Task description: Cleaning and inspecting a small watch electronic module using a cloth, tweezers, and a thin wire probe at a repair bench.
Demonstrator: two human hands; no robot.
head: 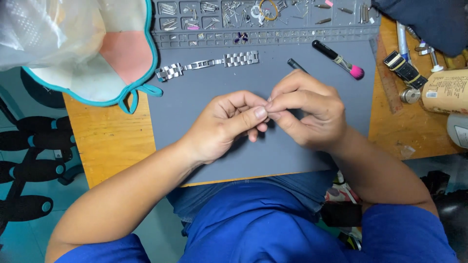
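A wooden table (107,141) fills the middle of the view, and most of its top is covered by a grey work mat (204,83). The far edge of the mat is moulded into small compartments (209,14) that hold pins, screws and other tiny metal parts. At the far left, a crumpled clear plastic bag and a white and pink cloth with teal trim (97,53) hang over the corner of the table. At the far right lies a dark blue cloth (429,19), and near it a cardboard tube (446,92) rests on its side.

On the mat, far from the person and left of centre, a silver metal watch bracelet (207,64) lies stretched out flat, well apart from both hands. To the right of it lies a small brush with a black handle and pink bristles (339,59). A black and gold watch strap piece (403,67) sits on the bare wood at the right.

The left hand (224,124) and the right hand (304,109) meet over the middle of the mat, fingertips touching. Both are closed narrowly in a pinch, thumb against forefinger, around something too small to make out between them. A thin dark rod (296,65) sticks out on the far side of the right hand; whether the hand holds it cannot be told.
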